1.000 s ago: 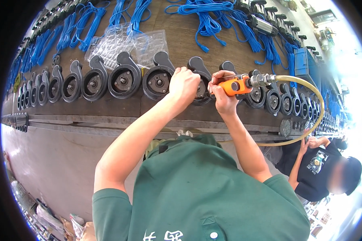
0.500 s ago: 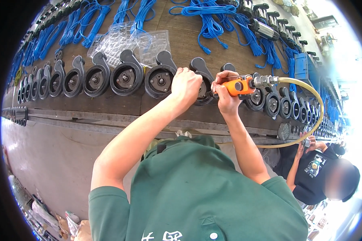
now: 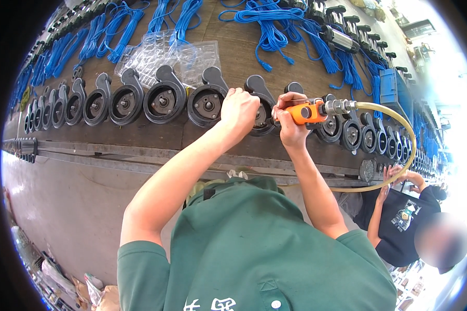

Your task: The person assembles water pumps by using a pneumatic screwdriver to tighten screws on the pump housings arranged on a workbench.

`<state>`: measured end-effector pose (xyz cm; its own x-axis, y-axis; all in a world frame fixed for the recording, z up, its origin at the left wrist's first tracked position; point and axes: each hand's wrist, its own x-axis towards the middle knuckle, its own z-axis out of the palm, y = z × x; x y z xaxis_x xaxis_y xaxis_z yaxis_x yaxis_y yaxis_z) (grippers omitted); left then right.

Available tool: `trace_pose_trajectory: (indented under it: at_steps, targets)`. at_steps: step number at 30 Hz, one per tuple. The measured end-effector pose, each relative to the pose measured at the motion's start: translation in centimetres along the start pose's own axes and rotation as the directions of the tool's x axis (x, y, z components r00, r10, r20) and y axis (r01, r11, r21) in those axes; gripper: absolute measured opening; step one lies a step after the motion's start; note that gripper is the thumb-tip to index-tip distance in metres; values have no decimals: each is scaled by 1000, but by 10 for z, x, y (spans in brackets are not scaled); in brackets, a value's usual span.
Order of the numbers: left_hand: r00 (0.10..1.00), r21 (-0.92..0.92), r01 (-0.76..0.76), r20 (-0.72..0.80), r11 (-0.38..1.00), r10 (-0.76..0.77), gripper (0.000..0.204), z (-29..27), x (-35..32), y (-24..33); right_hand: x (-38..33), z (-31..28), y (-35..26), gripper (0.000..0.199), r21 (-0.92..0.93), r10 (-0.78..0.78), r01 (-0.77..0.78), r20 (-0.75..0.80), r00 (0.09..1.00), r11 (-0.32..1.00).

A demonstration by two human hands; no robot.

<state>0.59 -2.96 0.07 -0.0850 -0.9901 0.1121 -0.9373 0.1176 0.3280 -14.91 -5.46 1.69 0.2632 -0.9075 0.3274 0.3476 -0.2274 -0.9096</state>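
Note:
My right hand [image 3: 291, 124] is wrapped around an orange air screwdriver [image 3: 302, 112], held sideways with its nose pointing left. A translucent yellowish hose [image 3: 407, 122] runs from metal fittings at the tool's rear. Under the tool's front end stands a round black housing [image 3: 260, 123] with a curved spout on top. My left hand [image 3: 239, 111] is closed at that housing's left rim; its fingertips are partly hidden. Just left of it sits another black housing [image 3: 208, 105], its inner metal plate and central shaft showing. The tool's bit is hidden.
Similar housings [image 3: 163, 101] line the bench edge [image 3: 140, 151] on both sides. Behind them lie clear plastic trays [image 3: 163, 57], bundles of blue cable [image 3: 267, 31] and a blue crate [image 3: 394, 88]. At right, a co-worker in a dark shirt [image 3: 399, 217] works along the bench.
My hands and the screwdriver stay almost in place at the same housing. The view has shifted slightly. The co-worker's hands and head have moved a little.

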Motion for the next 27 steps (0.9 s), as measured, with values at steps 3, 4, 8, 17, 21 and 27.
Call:
trace_pose_trajectory:
  at_steps: [3,4,8,17,21,27]
  targets:
    - [1000,-3,-5,-12,1000,5,31,2,1,-2,1,0,0,27,-10,12,-12,6,1000,1000]
    - [1000,-6,-4,-13,1000,4,32,2,1,-2,1,-1,1,28,-40,9,-8,21,1000,999]
    - [1000,7,-7,-10,1000,8,32,-1,2,-2,1,0,0,29,-26,11,-11,25,1000,1000]
    - [984,-229,-17,-177,973,-25,25,5,-11,-14,1,1,0,28,1,4,-4,40,999,1000]
    - [874,-515,228,-265,826,-406,16,-8,-65,21,-1,-6,4,28,-18,26,-26,39,999,1000]
    - [727,-877,479,420,-37,-543,36,30,-80,29,-7,1,5,27,-102,60,-48,112,992,994]
